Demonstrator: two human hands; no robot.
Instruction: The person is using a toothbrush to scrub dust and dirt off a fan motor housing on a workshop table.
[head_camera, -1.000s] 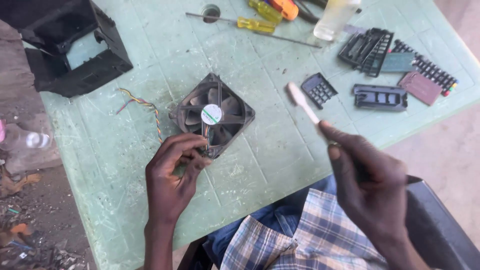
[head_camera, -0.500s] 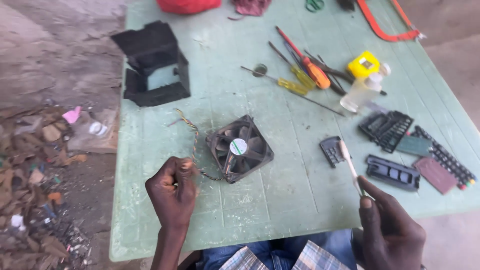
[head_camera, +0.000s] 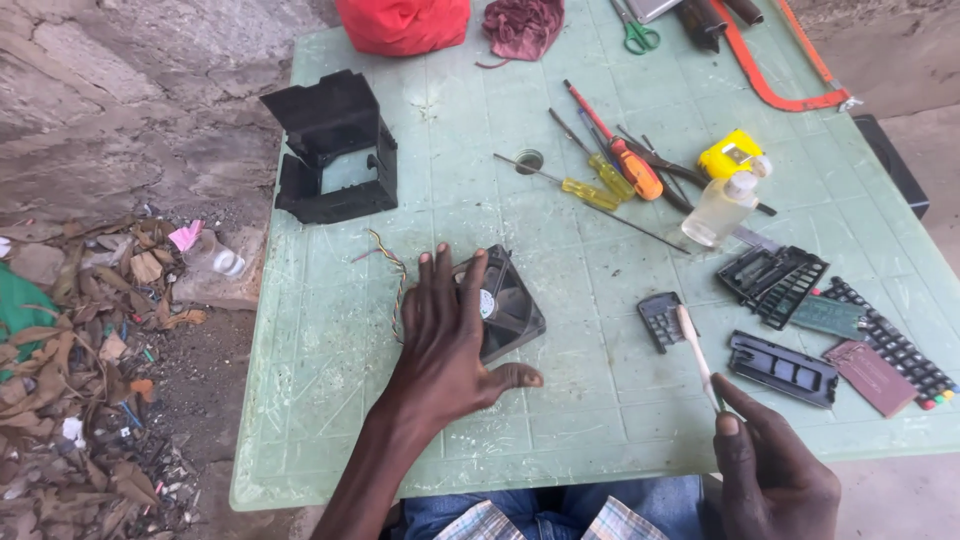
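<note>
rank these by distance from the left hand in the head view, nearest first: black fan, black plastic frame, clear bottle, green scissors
1. black fan, under the left hand
2. black plastic frame, far left of the table
3. clear bottle, right of centre
4. green scissors, at the far edge

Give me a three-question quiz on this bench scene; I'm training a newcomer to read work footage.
1. True or false: the left hand lies flat over the black fan.
2. What does the right hand hold?
A) a yellow-handled screwdriver
B) a pale-handled brush
C) green scissors
3. Which thing stands beside the yellow box, nearer the person: the clear bottle or the black frame?

Key
1. True: the fingers spread across the fan's left part.
2. B: the brush is pinched at its lower end, with its tip up by the small grey keypad.
3. The clear bottle; the black frame sits far off on the green table.
</note>
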